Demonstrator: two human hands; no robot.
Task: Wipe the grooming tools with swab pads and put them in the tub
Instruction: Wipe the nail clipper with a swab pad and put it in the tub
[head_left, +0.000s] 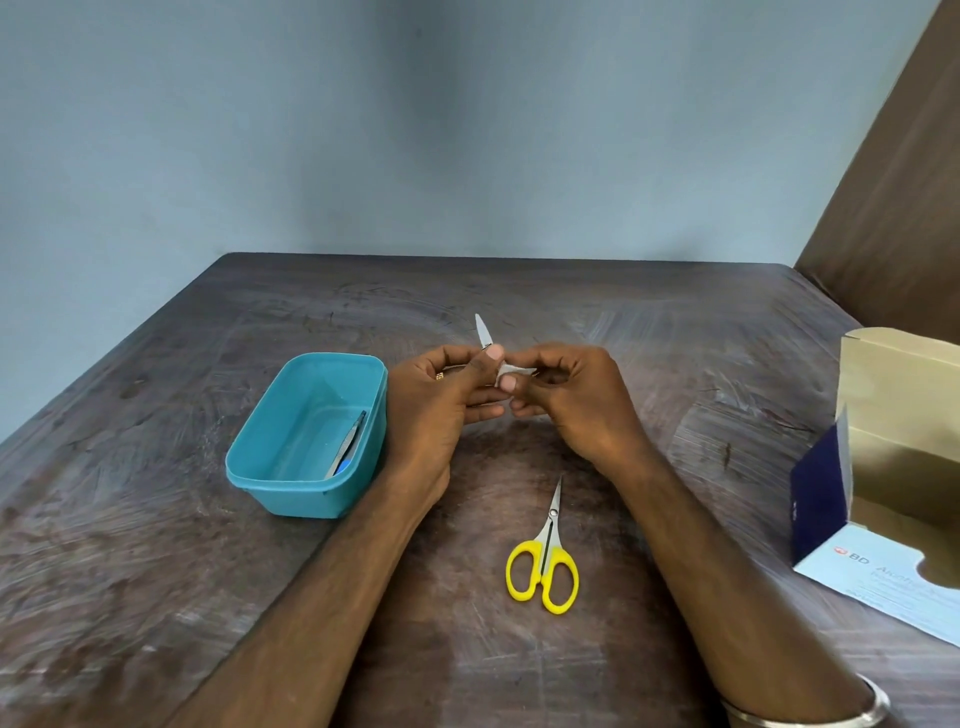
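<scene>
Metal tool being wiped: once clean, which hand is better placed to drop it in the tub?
Left. The left hand already holds the metal tool and sits beside the teal tub; the right hand pinches the swab pad.

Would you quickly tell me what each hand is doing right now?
Left hand: grips a metal grooming tool.
Right hand: pinches a white swab pad against the tool.

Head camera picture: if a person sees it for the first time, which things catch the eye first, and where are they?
At the centre, the left hand and the right hand meet above the table, holding a small metal tool and a white swab pad. The yellow scissors lie closed on the table just in front of the hands. The teal tub sits left of the hands, with a thin tool already inside.
</scene>
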